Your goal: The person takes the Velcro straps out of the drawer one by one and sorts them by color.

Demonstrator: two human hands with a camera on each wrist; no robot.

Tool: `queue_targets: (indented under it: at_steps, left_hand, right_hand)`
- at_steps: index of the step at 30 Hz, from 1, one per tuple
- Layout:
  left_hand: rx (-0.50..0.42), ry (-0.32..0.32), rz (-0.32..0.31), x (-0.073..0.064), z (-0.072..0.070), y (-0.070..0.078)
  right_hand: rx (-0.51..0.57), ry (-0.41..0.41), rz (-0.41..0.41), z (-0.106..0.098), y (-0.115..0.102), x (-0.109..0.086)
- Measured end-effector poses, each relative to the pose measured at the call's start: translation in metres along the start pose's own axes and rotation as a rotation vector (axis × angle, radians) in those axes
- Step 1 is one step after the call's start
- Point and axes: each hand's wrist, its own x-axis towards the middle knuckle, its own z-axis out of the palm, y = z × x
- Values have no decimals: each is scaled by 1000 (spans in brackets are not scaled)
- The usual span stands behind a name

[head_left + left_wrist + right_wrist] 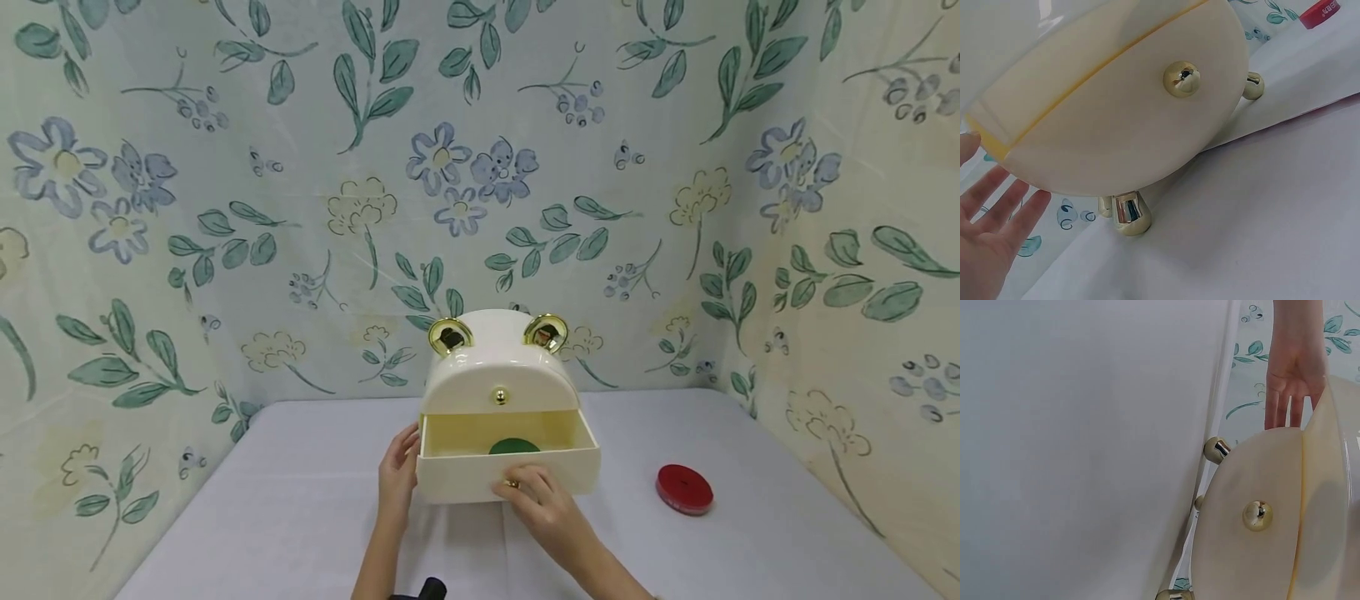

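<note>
A glossy cream frog-shaped box (495,367) with gold-ringed eyes stands on the table. Its lower drawer (450,475) is pulled out, and a green round thing (513,447) shows inside, partly hidden by the drawer front. My right hand (551,512) pinches the small gold knob (512,483) on that front with curled fingers. Along the box's left side, my left hand (397,475) rests with its fingers extended; the left wrist view shows those fingers (1019,215) spread at the edge of the curved cream front (1116,137). Another gold knob (500,396) sits on the arched upper panel.
To the right of the box lies a flat red round case (684,489) on the white tablecloth (315,492). Leaf-and-flower patterned cloth (495,275) hangs behind and at both sides. Gold feet (1131,214) show under the box.
</note>
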Motion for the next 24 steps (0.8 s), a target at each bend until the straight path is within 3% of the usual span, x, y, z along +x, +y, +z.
queue_targets:
  at_steps: [8, 24]
  left_hand:
    - [21, -7, 36, 0, -1, 3]
    - [64, 17, 84, -3, 1, 6]
  right_hand:
    - [40, 21, -45, -10, -7, 5]
    - [23, -33, -17, -20, -16, 2]
